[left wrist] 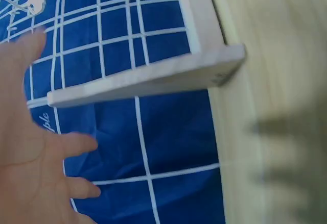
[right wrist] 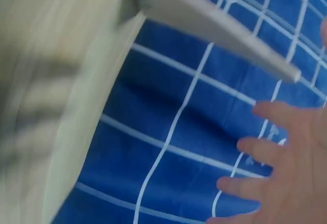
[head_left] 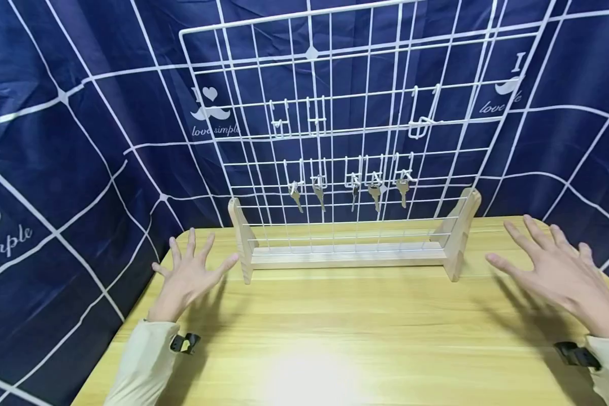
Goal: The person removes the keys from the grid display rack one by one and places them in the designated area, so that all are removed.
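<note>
My left hand [head_left: 188, 279] hovers over the left of the table, fingers spread, its thumb near the left wooden foot [head_left: 241, 237] of a rack. On the other side my right hand [head_left: 555, 268] is likewise spread, apart from the right wooden foot [head_left: 462, 234]. Both hands hold nothing. Between them stands the rack's white wire grid [head_left: 309, 12]. Several metal keys [head_left: 374, 196] hang in a row on white hooks along its lower part. Higher up are three more hooks, two at left and a wider hook [head_left: 420, 127] at right, with no keys on them.
The rack stands near the back of a light wooden table [head_left: 365, 316], joined below by a wooden base bar [head_left: 350, 258]. A dark blue curtain [head_left: 81, 169] with white lines surrounds the back and sides. Black straps [head_left: 185, 343] sit at both wrists.
</note>
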`<state>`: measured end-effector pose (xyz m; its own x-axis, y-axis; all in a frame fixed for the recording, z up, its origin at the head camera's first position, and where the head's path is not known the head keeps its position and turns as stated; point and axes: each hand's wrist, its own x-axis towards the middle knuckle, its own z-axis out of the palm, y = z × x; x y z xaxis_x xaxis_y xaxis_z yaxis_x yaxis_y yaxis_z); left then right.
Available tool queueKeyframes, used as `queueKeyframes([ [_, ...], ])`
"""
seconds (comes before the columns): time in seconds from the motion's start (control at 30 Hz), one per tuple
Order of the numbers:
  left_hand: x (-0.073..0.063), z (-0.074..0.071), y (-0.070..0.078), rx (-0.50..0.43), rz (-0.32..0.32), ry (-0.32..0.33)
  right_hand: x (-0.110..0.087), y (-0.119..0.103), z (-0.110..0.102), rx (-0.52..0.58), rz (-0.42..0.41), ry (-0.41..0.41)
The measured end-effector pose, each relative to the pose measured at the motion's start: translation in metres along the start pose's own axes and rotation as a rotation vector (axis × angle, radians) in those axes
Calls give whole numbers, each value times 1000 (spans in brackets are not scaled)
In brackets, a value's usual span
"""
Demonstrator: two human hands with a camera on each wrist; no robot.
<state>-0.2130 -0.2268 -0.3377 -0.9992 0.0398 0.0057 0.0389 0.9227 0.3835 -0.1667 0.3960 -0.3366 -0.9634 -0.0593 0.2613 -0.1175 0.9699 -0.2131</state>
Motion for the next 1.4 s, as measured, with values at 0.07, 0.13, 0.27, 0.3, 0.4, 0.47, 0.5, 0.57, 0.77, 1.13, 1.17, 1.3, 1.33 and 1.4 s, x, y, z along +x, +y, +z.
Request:
queueKeyframes([
  [0.07, 3, -5, 5, -17, 0, 19, 2, -9, 0, 52, -43, 74],
  [0.13, 6, -9, 12, -34, 9, 41, 5, -21, 1, 100, -94, 168],
  [0.27, 16, -15, 25, -102, 78, 151, 13, -50, 2, 169, -195, 388],
  [0.3, 18, -16, 28, -124, 99, 192, 15, -58, 2, 191, -215, 431],
  [0.4, 26, -17, 36, -190, 149, 328, 22, -83, 1, 266, -269, 506],
  [0.47, 33, -17, 43, -236, 172, 395, 25, -99, 1, 308, -287, 513],
  [0.5, 35, -17, 46, -259, 182, 423, 27, -106, 1, 330, -296, 514],
  [0.57, 39, -16, 51, -318, 202, 463, 31, -122, 3, 363, -316, 516],
  [0.77, 44, -14, 55, -448, 182, 620, 46, -170, 13, 477, -397, 512],
  [1.13, 56, 2, 59, -568, 100, 728, 64, -238, 20, 629, -379, 437],
  [1.17, 56, 4, 59, -577, 100, 741, 66, -244, 21, 653, -375, 432],
  [1.3, 56, 11, 60, -614, 123, 792, 72, -265, 24, 711, -372, 436],
  [1.33, 56, 12, 61, -620, 132, 803, 74, -269, 25, 718, -373, 441],
  [1.4, 56, 13, 62, -621, 152, 824, 78, -278, 25, 723, -367, 447],
])
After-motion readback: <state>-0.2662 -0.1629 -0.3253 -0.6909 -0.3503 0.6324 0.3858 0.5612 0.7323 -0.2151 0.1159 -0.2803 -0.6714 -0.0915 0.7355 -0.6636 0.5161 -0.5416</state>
